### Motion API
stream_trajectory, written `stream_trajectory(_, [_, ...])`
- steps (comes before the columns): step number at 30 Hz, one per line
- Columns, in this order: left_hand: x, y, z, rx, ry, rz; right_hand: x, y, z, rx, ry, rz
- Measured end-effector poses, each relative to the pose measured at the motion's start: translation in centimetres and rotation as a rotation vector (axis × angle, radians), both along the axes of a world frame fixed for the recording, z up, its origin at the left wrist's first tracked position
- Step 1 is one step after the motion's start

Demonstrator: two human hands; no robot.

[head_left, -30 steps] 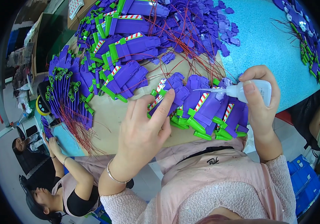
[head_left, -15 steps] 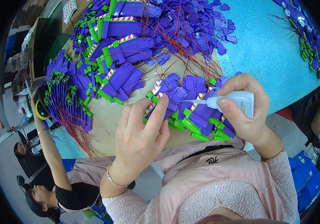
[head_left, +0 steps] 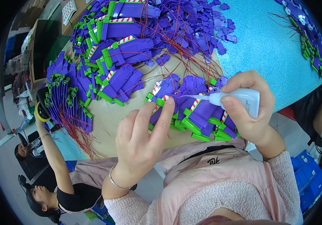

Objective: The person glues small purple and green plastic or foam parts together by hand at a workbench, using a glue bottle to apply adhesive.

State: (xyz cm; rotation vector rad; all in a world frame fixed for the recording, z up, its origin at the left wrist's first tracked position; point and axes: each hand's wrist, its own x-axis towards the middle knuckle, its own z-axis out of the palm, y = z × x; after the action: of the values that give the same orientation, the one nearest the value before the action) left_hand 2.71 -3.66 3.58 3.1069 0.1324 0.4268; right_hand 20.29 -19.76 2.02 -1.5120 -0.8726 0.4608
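Glue bottle [head_left: 239, 100] lying horiz., nozzle pointing left at purple-green parts [head_left: 191, 108].
White, translucent, thin tapered tip; clamped in right hand [head_left: 249, 108]. Left hand [head_left: 142, 144] open, fingertips on parts.

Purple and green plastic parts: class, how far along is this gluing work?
Looks done: stacks of purple and green parts lie piled across the table. In hand: the right hand aims a small white squeeze bottle at a row of parts steadied by the left hand. Left: cannot tell which pieces remain untreated.
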Motion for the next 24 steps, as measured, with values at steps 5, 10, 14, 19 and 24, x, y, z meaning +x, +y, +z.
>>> stream_trajectory(5, [-0.1,-0.3,0.5,-0.042,0.053,0.039,0.1,-0.4,-0.1,0.005,0.027,-0.041])
stream_trajectory(10, [0.1,-0.3,-1.8,-0.299,0.044,0.203,0.0,-0.3,-0.1,0.035,0.140,-0.104])
stream_trajectory(14, [-0.1,1.5,-1.9,-0.249,-0.091,0.195,0.2,0.1,0.0,-0.003,0.101,-0.081])
stream_trajectory(19, [-0.2,5.2,-2.8,0.049,-0.116,0.473,0.1,1.0,0.1,-0.019,0.123,-0.074])
stream_trajectory(24, [-0.9,5.6,-3.3,0.048,-0.137,0.398,0.3,2.2,0.1,-0.041,0.135,-0.065])
